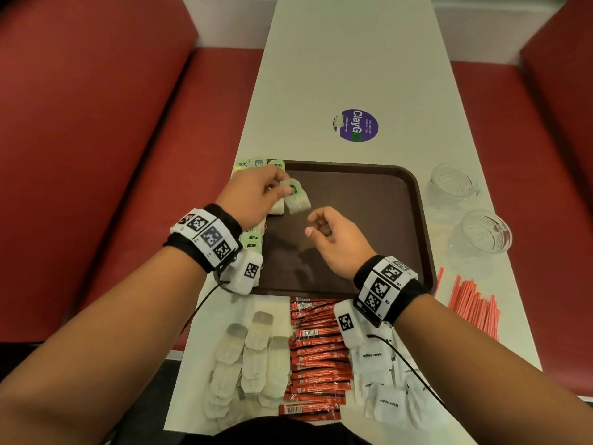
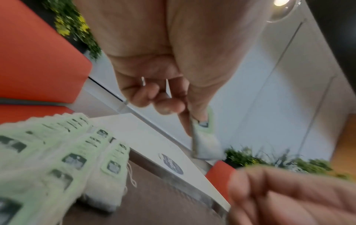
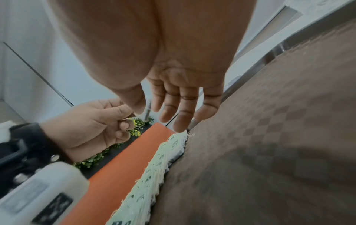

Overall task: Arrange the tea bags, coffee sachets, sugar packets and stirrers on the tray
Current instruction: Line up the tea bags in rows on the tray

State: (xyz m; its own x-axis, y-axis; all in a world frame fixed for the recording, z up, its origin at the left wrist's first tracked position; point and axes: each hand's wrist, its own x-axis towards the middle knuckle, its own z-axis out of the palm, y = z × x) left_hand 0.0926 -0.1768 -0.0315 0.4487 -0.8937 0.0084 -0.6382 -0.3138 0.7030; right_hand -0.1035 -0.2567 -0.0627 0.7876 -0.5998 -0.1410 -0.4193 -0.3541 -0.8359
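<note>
White table (image 1: 337, 75): brown tray (image 1: 414, 220) centre; sticker (image 1: 355, 125) at 12; glass cups (image 1: 468, 213) at 3; stirrers (image 1: 471, 303) at 4; sachets (image 1: 316, 358), sugar packets (image 1: 385, 403), tea bags (image 1: 250, 364) at 6.

My left hand (image 2: 154, 85) fills the upper middle of the picture, its fingers curled inward. Between thumb and forefinger I pinch one pale green paper tea bag (image 2: 205, 137), which hangs downward in the air, blurred. At the lower left a row of pale green tagged tea bags (image 2: 77, 164) lies overlapping along the edge of the dark brown plastic tray (image 2: 154, 205), thin white strings trailing from some of them. Beyond the tray runs the white table top (image 2: 150, 141) with a round dark blue sticker (image 2: 172, 166) on it. My right hand (image 2: 289, 201) shows blurred at the lower right corner. Orange seat cushions (image 2: 38, 60) and green plants with yellow flowers (image 2: 75, 25) stand behind.
</note>
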